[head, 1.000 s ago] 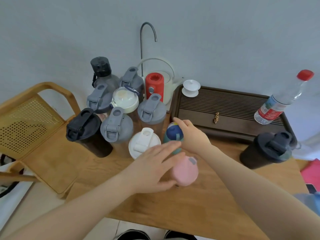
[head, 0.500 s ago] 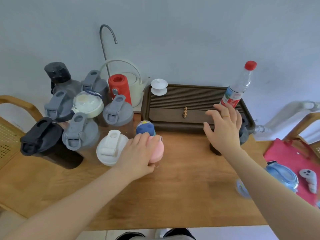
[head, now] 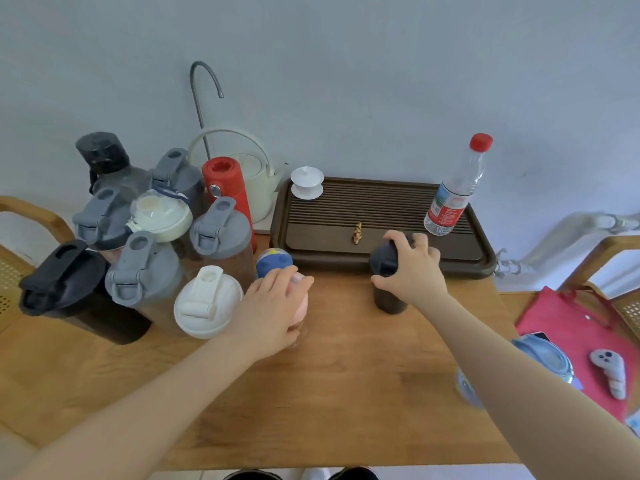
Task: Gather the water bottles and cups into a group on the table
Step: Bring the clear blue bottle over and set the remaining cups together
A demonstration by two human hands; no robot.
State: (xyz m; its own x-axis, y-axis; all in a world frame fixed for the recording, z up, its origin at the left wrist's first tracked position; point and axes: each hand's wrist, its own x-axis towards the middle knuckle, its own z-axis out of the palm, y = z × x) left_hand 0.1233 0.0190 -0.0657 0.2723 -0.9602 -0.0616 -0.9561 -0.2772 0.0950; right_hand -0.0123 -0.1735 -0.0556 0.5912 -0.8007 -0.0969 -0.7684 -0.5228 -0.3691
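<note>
A cluster of shaker bottles fills the table's left: several with grey lids [head: 220,230], one black-lidded [head: 62,278], one white-lidded [head: 207,301], a cream-lidded one [head: 161,214], a red flask [head: 227,181] and a blue-topped bottle [head: 273,263]. My left hand [head: 270,311] lies over a pink-lidded bottle [head: 302,306] beside the cluster. My right hand [head: 412,268] grips the lid of a dark shaker bottle [head: 388,292] standing in front of the tea tray. A clear water bottle with a red cap [head: 457,188] stands on the tray's right end.
A dark slatted tea tray [head: 381,206] carries a white lidded cup [head: 307,183]. A cream kettle [head: 252,181] and a gooseneck tap [head: 204,91] stand by the wall. A blue-lidded bottle [head: 550,362], a red bag [head: 575,327] and a controller [head: 611,370] lie at the right. Wooden chairs flank the table.
My right hand dropped from above the tray edge onto the dark shaker's lid and closed on it. My left hand stayed on the pink-lidded bottle. The view shifted slightly.
</note>
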